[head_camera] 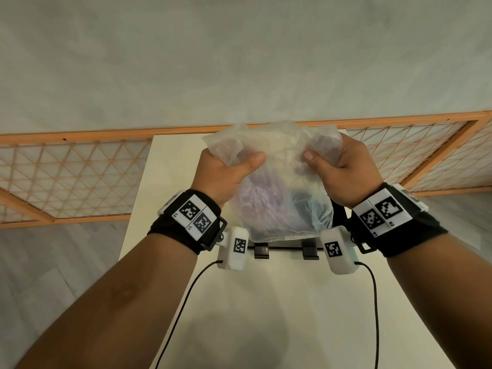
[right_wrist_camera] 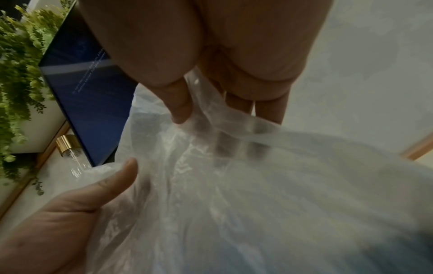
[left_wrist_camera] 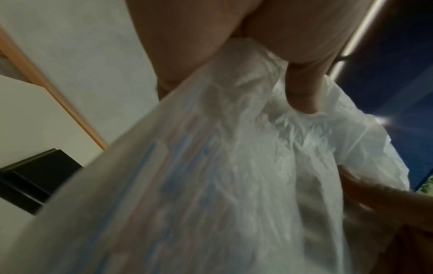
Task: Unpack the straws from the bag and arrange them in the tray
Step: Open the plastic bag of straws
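Observation:
A translucent plastic bag (head_camera: 277, 166) hangs above the white table, held at its crumpled top by both hands. My left hand (head_camera: 234, 162) pinches the left side with thumb on the near face. My right hand (head_camera: 326, 158) pinches the right side the same way. Pink, purple and blue straws (head_camera: 262, 206) show faintly through the bag's lower part and as blurred stripes (left_wrist_camera: 182, 148) in the left wrist view. A black tray (head_camera: 338, 215) lies under the bag, mostly hidden; its corner (left_wrist_camera: 35, 178) shows in the left wrist view. Bag film (right_wrist_camera: 257, 194) fills the right wrist view.
The white table (head_camera: 266, 302) runs toward me, with wrist cables trailing over it. An orange lattice panel (head_camera: 74, 171) lies on the floor behind it. The right wrist view shows a dark blue screen (right_wrist_camera: 89, 92), green foliage (right_wrist_camera: 18, 64) and a gold-capped bottle (right_wrist_camera: 68, 144).

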The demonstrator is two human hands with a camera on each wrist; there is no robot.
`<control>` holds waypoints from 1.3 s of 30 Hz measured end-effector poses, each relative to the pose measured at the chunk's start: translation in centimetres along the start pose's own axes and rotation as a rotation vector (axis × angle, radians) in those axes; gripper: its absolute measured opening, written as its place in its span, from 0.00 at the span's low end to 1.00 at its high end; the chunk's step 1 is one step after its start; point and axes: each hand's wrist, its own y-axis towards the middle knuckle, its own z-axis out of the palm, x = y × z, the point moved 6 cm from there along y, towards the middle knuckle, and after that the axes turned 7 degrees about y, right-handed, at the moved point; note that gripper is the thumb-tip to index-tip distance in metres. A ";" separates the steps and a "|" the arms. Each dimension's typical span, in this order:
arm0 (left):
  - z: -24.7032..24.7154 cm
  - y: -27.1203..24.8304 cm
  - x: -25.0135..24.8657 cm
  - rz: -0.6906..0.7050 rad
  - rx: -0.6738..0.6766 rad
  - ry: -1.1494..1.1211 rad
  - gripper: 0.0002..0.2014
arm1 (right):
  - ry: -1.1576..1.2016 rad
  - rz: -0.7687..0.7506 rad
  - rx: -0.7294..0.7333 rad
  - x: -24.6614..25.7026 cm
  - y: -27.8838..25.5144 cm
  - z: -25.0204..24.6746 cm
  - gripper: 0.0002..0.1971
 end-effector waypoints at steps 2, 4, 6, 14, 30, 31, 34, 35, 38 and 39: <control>0.2 0.4 0.1 -0.001 0.004 0.055 0.06 | 0.003 0.003 0.000 -0.1 0.1 0.0 0.20; 0.5 0.8 0.0 0.005 -0.013 0.129 0.06 | 0.001 0.006 0.002 0.0 0.0 0.0 0.18; 0.8 1.1 -0.2 0.032 -0.039 0.220 0.08 | 0.001 0.010 0.005 -0.1 0.1 0.0 0.19; -0.2 1.1 0.3 -0.040 -0.037 0.029 0.21 | 0.010 0.062 -0.020 -0.9 0.2 -0.8 0.21; -1.4 -0.4 -1.9 -0.001 0.044 -0.051 0.23 | 0.457 -0.153 -0.096 8.1 1.3 -1.2 0.13; -1.6 -0.2 -2.1 0.009 0.013 -0.031 0.21 | 0.455 -0.166 -0.106 8.5 1.4 -1.4 0.11; -1.7 0.1 -3.1 0.056 -0.070 -0.011 0.12 | 0.366 -0.233 -0.115 9.2 1.8 -1.5 0.13; -1.5 0.1 -3.6 0.074 -0.076 -0.030 0.10 | 0.329 -0.249 -0.101 9.2 1.8 -1.3 0.17; -0.4 0.0 -5.3 0.082 -0.030 -0.121 0.09 | 0.198 -0.238 0.031 8.7 1.1 -0.3 0.21; 0.1 -0.2 -5.7 0.072 0.003 -0.156 0.10 | 0.145 -0.175 0.129 7.9 0.8 0.7 0.19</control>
